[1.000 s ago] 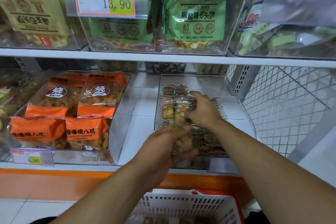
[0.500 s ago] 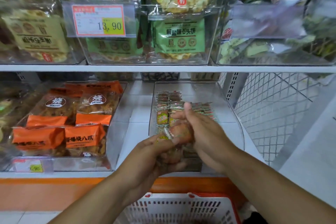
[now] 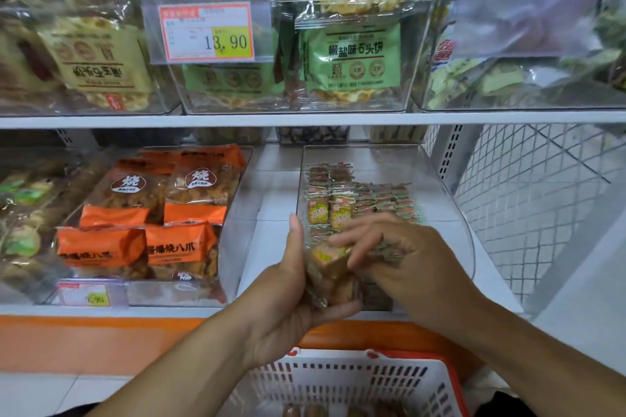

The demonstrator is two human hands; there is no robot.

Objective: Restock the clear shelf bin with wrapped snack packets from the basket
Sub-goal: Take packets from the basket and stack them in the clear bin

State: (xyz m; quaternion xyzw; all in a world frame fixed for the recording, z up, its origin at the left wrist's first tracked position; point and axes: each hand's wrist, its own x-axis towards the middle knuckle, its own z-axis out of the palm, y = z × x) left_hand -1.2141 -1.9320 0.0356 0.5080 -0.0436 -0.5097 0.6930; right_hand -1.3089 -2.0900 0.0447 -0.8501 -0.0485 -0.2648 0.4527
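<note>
My left hand grips a stack of small wrapped snack packets in front of the clear shelf bin. My right hand is blurred; its fingers pinch the top packet of that stack. Rows of the same packets lie in the bin's middle, beyond both hands. The white basket with a red rim sits below my arms, with a few packets dimly visible at its bottom.
A neighbouring clear bin on the left holds orange snack bags. The upper shelf carries bins of green and yellow cracker bags and a price tag. A white wire mesh panel closes the right side.
My right hand drew back from the packets in the bin to the stack in my left hand. The view tilted upward, showing more of the upper shelf.
</note>
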